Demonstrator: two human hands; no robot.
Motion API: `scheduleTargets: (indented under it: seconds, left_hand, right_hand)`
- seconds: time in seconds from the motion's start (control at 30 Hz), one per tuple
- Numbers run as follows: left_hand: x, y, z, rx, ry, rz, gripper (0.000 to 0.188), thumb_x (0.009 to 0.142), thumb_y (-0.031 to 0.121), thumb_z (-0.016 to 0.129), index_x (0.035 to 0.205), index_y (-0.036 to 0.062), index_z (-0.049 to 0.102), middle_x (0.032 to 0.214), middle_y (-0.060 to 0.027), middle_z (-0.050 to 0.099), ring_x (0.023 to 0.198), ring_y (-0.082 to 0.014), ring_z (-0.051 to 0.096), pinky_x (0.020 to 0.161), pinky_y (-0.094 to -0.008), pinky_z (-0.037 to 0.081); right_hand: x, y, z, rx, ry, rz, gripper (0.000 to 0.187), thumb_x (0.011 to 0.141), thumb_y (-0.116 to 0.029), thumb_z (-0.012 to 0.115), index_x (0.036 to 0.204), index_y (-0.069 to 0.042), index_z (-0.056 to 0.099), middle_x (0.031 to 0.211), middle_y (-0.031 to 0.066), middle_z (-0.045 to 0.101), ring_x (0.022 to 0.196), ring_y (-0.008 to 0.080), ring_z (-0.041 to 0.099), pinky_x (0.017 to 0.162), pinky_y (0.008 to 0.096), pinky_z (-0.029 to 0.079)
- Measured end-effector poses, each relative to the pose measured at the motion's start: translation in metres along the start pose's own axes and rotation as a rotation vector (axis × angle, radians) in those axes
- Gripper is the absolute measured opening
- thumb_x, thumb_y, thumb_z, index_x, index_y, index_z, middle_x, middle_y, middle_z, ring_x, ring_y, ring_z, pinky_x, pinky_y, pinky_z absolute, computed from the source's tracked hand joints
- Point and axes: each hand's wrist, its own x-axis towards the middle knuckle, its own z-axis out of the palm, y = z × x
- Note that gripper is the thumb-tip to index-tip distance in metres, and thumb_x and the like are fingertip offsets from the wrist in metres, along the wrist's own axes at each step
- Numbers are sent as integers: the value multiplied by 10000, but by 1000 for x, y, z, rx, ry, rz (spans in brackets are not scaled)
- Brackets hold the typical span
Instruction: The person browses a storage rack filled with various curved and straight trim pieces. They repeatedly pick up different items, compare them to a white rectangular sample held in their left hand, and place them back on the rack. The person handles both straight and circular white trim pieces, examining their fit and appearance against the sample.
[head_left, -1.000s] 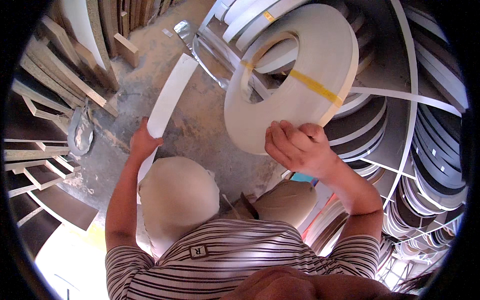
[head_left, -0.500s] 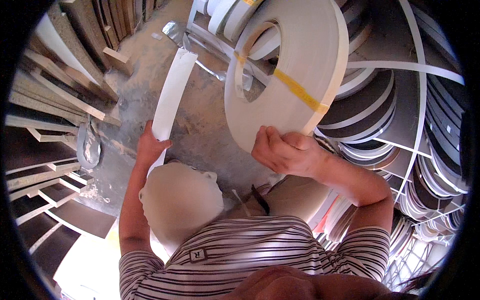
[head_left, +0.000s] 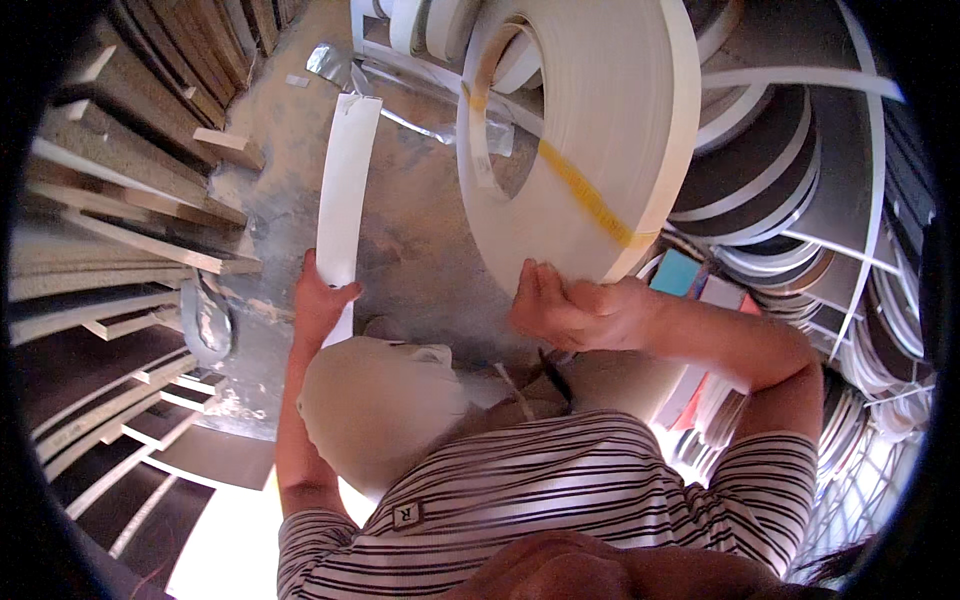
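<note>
My left hand (head_left: 322, 300) is closed round the lower part of a flat white strip (head_left: 348, 190), which stands up away from me past my knee. The strip looks like a length of edge banding, its far end cut off unevenly. My right hand (head_left: 580, 308) grips the near edge of a large off-white roll of edge banding (head_left: 610, 110), its thumb and curled fingers at the rim. The roll is tilted on edge, with a yellow tape band (head_left: 585, 190) across its side and an open hole in its middle.
Upright boards (head_left: 120, 270) crowd the left side, their ends sticking out at uneven lengths. On the right, a rack (head_left: 855, 300) holds many banding rolls (head_left: 750, 180). Crumpled clear plastic (head_left: 430, 125) and a grey ring-shaped piece (head_left: 207, 320) lie on the dusty floor (head_left: 285, 170).
My view has swung a little, so the boards and rack sit farther right. The roll appears somewhat narrower and more upright. Both hands keep their grips.
</note>
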Motion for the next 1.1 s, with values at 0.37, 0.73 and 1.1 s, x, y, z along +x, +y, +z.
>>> scheduleTargets:
  seconds: [0.37,0.73,1.1]
  left_hand:
    - [-3,16,-9,-63,-63,-59,589,681,96,838,1168,-1,523,1048,-168,678,966,-271,659,870,-393,522]
    - [2,-5,-6,-56,-65,-67,597,681,108,851,1169,6,522,1043,-178,681,964,-289,672,861,-403,528]
    - [3,0,-8,-43,-76,-109,636,672,103,858,1196,10,509,1051,-189,686,970,-295,680,856,-407,535]
  right_hand:
    - [-10,-17,2,4,-30,31,282,680,-320,612,886,-129,599,931,13,555,991,184,544,857,304,375]
    - [-9,-15,3,6,-34,-39,324,652,-379,627,906,-178,600,947,-12,586,1034,172,561,934,397,330]
    - [-9,-17,2,-48,-55,-45,310,677,-362,634,909,-160,596,948,-10,605,1026,182,560,924,389,359]
